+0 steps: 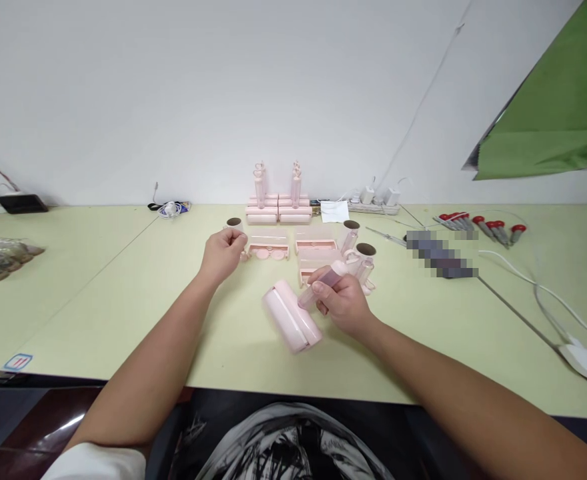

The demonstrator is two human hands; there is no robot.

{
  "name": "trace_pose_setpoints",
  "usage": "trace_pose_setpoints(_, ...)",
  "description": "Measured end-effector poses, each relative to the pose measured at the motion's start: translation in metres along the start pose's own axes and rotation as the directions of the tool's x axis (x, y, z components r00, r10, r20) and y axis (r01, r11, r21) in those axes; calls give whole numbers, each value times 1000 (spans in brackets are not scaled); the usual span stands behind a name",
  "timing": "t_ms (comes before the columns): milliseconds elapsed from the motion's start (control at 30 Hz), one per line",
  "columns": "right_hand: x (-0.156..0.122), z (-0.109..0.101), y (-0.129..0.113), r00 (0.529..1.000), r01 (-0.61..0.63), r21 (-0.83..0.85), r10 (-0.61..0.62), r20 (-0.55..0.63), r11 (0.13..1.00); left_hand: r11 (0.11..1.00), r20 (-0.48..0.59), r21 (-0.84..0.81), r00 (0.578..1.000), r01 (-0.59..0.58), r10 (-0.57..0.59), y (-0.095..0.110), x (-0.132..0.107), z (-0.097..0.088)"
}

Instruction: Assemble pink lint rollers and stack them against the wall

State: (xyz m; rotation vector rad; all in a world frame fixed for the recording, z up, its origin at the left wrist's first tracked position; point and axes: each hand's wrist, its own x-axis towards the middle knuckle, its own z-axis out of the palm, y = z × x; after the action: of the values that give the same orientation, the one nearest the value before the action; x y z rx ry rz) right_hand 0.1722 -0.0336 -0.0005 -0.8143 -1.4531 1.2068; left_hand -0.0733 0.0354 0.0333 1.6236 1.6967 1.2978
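Observation:
A pink lint roller [292, 317] is held over the front of the table in my right hand [346, 300], whose fingers wrap round its clear handle. The roller's covered head slants down to the left. Farther left, my left hand [225, 255] has its fingers pinched together; what they hold, if anything, is hidden. A small pink part [244, 255] shows just below its fingertips. Beside that hand lies an opened pink roller case [268, 251] with round pieces inside. Behind its fingers stands a paper-cored roll [234, 224].
Several finished-looking pink lint rollers [278, 213] stand by the wall. Another open case [316, 247], more rolls [365, 251] and clear handles lie centre right. Red-handled tools [496, 230], a white cable [548, 287] and a power strip [381, 208] are to the right. Plastic-wrapped parts [6, 259] lie left.

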Motion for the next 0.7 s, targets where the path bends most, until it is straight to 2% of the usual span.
trace_pose_setpoints(233, 0, 1, -5, 998, -48, 45, 50, -47, 998, 984, -12, 169, 998, -51, 54, -6, 6, -4)
trace_pose_setpoints(367, 1, 0, -3, 999, -35, 40, 37, -41, 999, 982, -11, 183, 999, -38, 41, -7, 6, -3)
trace_pose_setpoints(533, 1, 0, -1, 999, -34, 53, 35, -19, 998, 989, 96, 136, 995, -53, 40, -3, -1, 3)
trace_pose_setpoints(600, 1, 0, -1, 999, -41, 54, 42, -24, 998, 988, 48, 132, 996, -85, 80, -4, 2, 0)
trace_pose_setpoints(700, 1, 1, -2, 998, -56, 54, 58, -36, 997, 990, -115, 85, 985, -116, 126, -4, 8, -11)
